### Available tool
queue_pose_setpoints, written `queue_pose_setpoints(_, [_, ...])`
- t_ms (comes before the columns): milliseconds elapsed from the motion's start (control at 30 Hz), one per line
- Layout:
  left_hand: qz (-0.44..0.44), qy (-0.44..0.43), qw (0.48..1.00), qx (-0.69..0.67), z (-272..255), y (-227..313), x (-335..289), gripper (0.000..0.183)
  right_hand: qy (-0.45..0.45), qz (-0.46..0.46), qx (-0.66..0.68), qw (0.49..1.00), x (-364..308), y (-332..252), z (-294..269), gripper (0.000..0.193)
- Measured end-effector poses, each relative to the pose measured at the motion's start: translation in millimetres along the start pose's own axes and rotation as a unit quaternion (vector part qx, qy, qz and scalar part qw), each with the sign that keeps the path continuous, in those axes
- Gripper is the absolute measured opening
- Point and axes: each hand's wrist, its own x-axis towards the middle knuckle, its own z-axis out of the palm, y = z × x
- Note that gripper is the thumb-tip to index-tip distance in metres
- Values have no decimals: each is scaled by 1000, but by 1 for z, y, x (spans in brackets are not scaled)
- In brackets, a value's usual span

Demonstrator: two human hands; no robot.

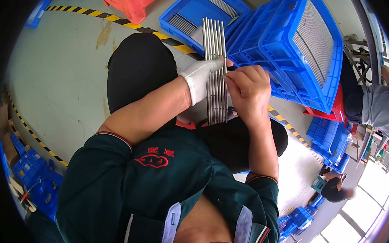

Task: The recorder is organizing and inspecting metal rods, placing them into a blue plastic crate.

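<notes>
A row of slim, shiny metal rods (213, 36) stands side by side in front of me, running away from my lap. My left hand (200, 79), in a white glove with bare fingertips, is closed around the rods near their middle, its thumb lying across them. At the rods' right edge is my right hand (251, 88), bare, with its thumb and curled fingers drawn together. A small dark thing (230, 68) shows between the two hands; its kind is unclear. Whatever the right fingers pinch is hidden.
Beyond the rods, a blue crate (194, 10) holds more rods. Stacked blue crates (269, 44) rise close on the right, the top one full of rods. A red stool (133, 4) stands at the far side. Other people (376, 107) are at the right.
</notes>
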Motion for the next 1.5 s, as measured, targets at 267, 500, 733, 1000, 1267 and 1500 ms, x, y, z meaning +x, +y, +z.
queue_pose_setpoints(267, [6, -18, 1000, 1, 3, -1, -2, 21, -6, -12, -2, 1000, 2, -4, -3, 11])
queue_pose_setpoints(500, [0, -29, 1000, 9, 7, 0, -5, 23, 10, 48, 96, 994, -2, 4, 2, 9])
queue_pose_setpoints(733, [-4, -58, 998, 2, -3, -2, 0, 24, 0, 5, 4, 1000, 1, -7, -3, 9])
queue_pose_setpoints(1000, [4, -91, 996, -11, -7, -4, 0, 24, -13, -18, -5, 1000, 1, -5, 2, 10])
queue_pose_setpoints(1267, [-8, -48, 999, 7, 5, -1, -4, 23, -7, 78, 117, 990, -2, 2, 2, 8])
queue_pose_setpoints(1500, [-22, -96, 994, -48, -1, 0, -1, 34, -2, 74, 139, 988, -3, 1, 2, 9])
